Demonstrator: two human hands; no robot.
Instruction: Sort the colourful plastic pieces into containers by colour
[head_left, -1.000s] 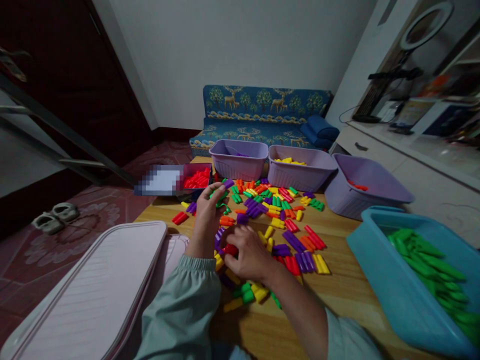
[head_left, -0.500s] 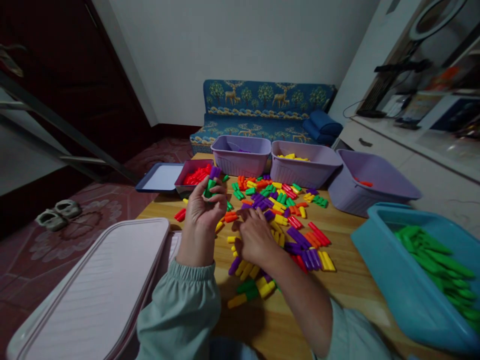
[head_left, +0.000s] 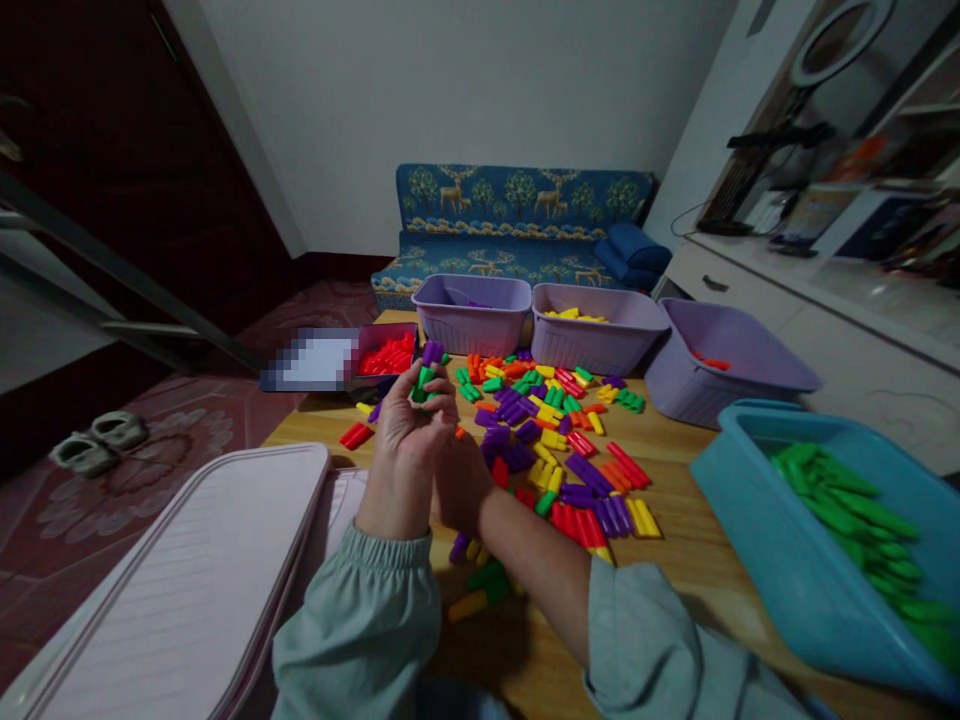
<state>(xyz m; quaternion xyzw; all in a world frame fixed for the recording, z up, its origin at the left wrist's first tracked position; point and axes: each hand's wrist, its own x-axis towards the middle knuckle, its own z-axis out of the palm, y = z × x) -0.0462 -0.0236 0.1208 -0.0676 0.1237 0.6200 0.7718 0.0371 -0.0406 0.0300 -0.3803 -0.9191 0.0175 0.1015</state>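
Observation:
My left hand is raised over the table's left part, its fingers closed round a green plastic building piece. A purple building piece sticks up from the top of the green one. Right beside it, my right hand is partly covered by the left hand and wrist; its fingers are hidden, so whether it grips anything does not show. Around and beyond both hands lie loose building pieces in red, orange, yellow, green and purple, some of them joined in rows.
A purple bin with purple pieces, another bin with yellow and a third bin with orange-red line the back. The blue bin holds green pieces. Red pieces fill a box at left. Pale lids are stacked front left.
My right hand has moved left from the loose pieces to beside my left hand. The left hand still holds the green and purple pieces. The view has shifted slightly.

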